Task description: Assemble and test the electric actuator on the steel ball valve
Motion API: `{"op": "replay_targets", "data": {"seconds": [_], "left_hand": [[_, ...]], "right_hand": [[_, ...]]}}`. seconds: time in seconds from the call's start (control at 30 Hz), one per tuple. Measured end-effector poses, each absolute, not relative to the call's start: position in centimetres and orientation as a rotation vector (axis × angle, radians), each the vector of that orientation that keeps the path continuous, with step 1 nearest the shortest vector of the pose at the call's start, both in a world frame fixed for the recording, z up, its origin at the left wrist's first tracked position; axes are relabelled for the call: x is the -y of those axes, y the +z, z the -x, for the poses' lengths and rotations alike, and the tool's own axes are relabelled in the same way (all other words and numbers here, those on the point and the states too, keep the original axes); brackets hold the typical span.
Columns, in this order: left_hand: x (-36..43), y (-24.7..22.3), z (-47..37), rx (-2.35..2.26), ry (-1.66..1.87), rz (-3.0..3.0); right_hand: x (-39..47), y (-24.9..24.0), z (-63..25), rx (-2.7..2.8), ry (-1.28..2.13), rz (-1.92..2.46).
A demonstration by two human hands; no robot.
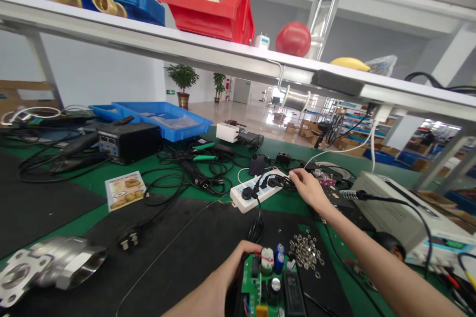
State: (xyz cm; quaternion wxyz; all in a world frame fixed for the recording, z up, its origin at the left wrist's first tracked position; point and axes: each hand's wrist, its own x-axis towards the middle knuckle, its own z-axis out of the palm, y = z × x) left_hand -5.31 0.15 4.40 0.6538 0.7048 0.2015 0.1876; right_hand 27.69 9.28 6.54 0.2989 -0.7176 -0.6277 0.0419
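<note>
Now the left hand grips the green circuit board toward the worktop's near edge. Right hand meets black cables beside the power strip, grasp unclear!

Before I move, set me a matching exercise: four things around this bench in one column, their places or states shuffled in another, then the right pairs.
1. Left hand
2. Right hand
3. Power strip
4. Metal rings

A. Scattered on the black mat
B. Beside a bunch of black cables
C. Holding the unit with the green circuit board
D. White, with black plugs in it

Pairs: 1-C; 2-B; 3-D; 4-A
</note>
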Motion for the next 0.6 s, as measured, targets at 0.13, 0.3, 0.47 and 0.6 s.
{"op": "replay_targets", "data": {"seconds": [0.13, 0.3, 0.47, 0.6], "left_hand": [[1.3, 4.3, 4.9, -0.423, 0.511, -1.635], [2.0, 3.1, 3.2, -0.494, 0.775, -1.525], [0.9, 2.8, 1.3, -0.815, 0.839, -1.257], [0.2, 1.8, 0.4, -0.874, 0.915, -1.149]], "right_hand": [[2.1, 7.1, -25.6, 1.775, 0.17, 1.782], [12.5, 3.1, -23.0, 2.125, 0.221, 1.527], [14.7, -2.3, -21.9, 2.202, -0.113, 1.264], [14.7, -5.7, -21.2, 2.222, -0.247, 1.264]]}}
